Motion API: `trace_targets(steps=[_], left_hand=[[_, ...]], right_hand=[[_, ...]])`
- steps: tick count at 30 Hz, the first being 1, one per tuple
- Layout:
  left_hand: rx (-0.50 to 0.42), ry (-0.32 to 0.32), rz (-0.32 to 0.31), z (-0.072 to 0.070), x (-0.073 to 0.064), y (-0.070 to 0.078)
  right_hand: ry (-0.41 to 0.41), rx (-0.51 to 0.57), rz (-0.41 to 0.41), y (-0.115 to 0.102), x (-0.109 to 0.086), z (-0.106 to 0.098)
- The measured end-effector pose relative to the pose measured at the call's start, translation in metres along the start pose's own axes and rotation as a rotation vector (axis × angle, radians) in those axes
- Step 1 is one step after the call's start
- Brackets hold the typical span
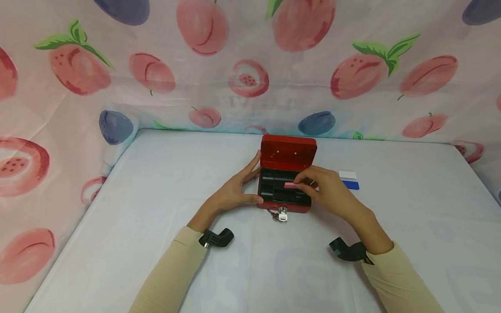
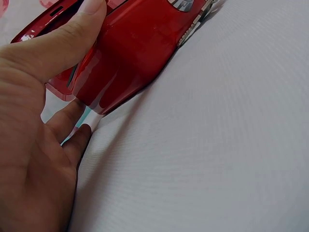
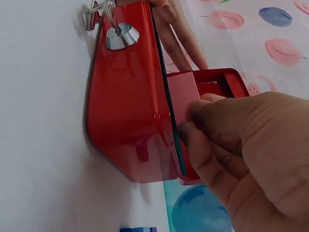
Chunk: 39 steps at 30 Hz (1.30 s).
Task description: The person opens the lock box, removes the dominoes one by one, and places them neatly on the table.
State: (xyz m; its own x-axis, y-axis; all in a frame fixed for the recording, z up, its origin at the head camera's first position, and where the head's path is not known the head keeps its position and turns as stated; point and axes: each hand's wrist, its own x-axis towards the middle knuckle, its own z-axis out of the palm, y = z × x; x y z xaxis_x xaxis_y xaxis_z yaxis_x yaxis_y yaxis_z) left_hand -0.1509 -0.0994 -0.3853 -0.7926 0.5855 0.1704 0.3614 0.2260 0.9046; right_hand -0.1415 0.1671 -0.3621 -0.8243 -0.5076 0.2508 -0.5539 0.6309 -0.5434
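A small red metal cash box stands with its lid raised and its black tray showing. My left hand holds the box at its left side, thumb on the front corner and fingers toward the lid. The left wrist view shows that thumb on the box's red rim. Over the tray, my right hand pinches a flat pink rectangular block between thumb and fingertips. Its far end shows above the tray in the head view. Whether the block touches the tray, I cannot tell.
Keys hang from the lock on the box's front. Right of the box, behind my right hand, lie a white block and a blue block on the white tabletop. A fruit-printed cloth rises behind.
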Motion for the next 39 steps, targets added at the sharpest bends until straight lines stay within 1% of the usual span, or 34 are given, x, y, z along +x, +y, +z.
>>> trace_targets(steps=[8,15,23,30,35,39], left_hand=[[0.005,0.000,0.008,0.0002,0.0007,0.0000],[0.007,0.003,0.006,-0.0002,0.0001,0.0005],[-0.006,-0.002,0.001,0.0000,0.0000,0.0007],[0.003,0.000,0.006,-0.0007,-0.0004,0.0011],[-0.006,0.000,0.003,-0.0007,-0.0005,0.0008],[-0.010,-0.002,-0.007,0.0002,-0.0003,-0.0002]], right_hand=[[-0.018,0.013,-0.022,0.0051,-0.0017,-0.0017],[-0.002,0.027,-0.033,0.0085,-0.0018,-0.0005],[0.008,0.066,-0.054,0.0095,-0.0010,0.0008],[0.011,0.049,-0.059,0.0078,-0.0006,0.0011],[0.011,0.033,-0.045,0.0067,-0.0011,0.0017],[0.025,0.022,-0.033,0.0048,-0.0031,-0.0007]])
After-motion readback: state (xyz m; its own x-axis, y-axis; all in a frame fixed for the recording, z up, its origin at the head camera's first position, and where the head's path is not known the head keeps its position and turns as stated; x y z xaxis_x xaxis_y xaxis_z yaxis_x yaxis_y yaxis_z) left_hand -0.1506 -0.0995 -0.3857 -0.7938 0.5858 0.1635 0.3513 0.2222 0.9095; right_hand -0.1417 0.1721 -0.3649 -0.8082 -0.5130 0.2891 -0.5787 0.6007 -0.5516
